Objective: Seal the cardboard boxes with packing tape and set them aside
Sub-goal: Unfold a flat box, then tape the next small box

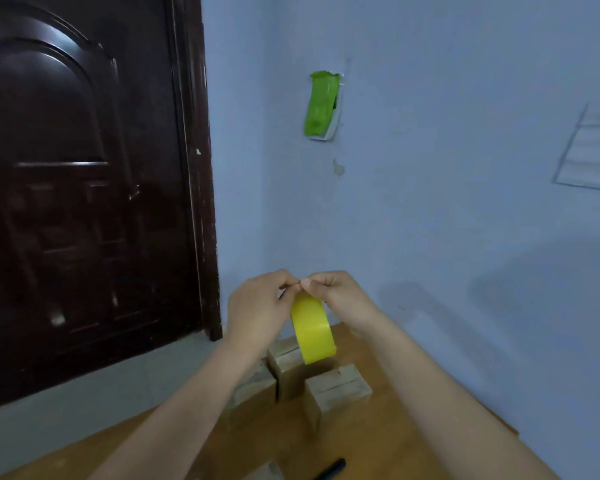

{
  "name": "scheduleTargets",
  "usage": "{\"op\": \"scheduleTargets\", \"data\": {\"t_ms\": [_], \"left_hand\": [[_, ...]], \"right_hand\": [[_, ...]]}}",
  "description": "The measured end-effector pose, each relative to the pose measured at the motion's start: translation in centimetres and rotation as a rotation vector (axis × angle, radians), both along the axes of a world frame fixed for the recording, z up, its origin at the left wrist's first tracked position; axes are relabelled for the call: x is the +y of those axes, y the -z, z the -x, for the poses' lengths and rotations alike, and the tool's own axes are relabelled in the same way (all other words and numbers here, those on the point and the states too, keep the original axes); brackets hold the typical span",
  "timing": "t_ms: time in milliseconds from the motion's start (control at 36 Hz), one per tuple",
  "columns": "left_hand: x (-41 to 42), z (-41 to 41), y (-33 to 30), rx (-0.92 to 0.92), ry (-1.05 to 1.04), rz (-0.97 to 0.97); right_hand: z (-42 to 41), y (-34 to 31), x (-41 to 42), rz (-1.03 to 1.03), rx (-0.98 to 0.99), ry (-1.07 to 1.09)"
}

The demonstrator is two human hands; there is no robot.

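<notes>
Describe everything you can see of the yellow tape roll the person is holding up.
The tape roll is a broad band of glossy yellow packing tape, seen mostly edge-on, so its core is hidden. It hangs in the air above the small cardboard boxes on the wooden table, touching neither. The left hand and the right hand both pinch at its top edge, fingertips meeting there, seemingly picking at the tape's end. No strip is pulled free yet.
</notes>
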State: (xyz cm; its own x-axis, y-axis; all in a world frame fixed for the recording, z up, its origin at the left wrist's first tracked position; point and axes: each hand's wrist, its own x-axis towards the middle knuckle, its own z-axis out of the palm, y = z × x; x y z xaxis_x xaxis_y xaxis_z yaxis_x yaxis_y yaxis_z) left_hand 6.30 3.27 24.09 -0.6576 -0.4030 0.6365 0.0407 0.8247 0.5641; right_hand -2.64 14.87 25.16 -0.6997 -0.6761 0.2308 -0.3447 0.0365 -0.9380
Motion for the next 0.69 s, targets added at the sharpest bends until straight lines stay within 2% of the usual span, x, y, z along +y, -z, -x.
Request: {"op": "scheduleTargets", "data": {"t_ms": [83, 194, 250, 306, 389, 444, 528, 639, 694], "left_hand": [[-0.7, 0.4, -0.1, -0.011, 0.065, 0.097], [-1.1, 0.8, -0.4, -0.112, 0.159, 0.225], [-1.1, 1.0, -0.7, -0.152, 0.164, 0.266], [-1.4, 1.1, -0.8, -0.192, 0.154, 0.246], [-1.7, 1.2, -0.3, -0.196, 0.172, 0.042], [-1.5, 1.5, 0.8, -0.197, 0.172, -0.13], [-1.4, 2.1, 3.1, -0.201, 0.164, -0.446], [-1.0, 2.3, 6.6, -0.312, 0.189, -0.856], [0.0, 2.3, 8.0, -0.362, 0.186, -0.938]], "right_hand": [[-0.3, 0.1, -0.1, -0.036, 0.047, 0.026], [-0.6, 0.9, 0.4, -0.185, 0.113, 0.065], [-0.8, 1.8, 1.1, -0.159, 0.037, 0.164], [-1.5, 3.0, 1.8, -0.036, -0.054, 0.201], [-2.6, 5.1, 2.9, 0.15, -0.148, 0.123], [-3.1, 6.2, 3.8, 0.185, -0.182, 0.03], [-3.4, 7.7, 4.9, 0.154, -0.162, -0.089], [-4.0, 9.6, 6.4, 0.091, -0.19, -0.118], [-4.3, 10.7, 6.9, 0.068, -0.185, -0.095]]}}
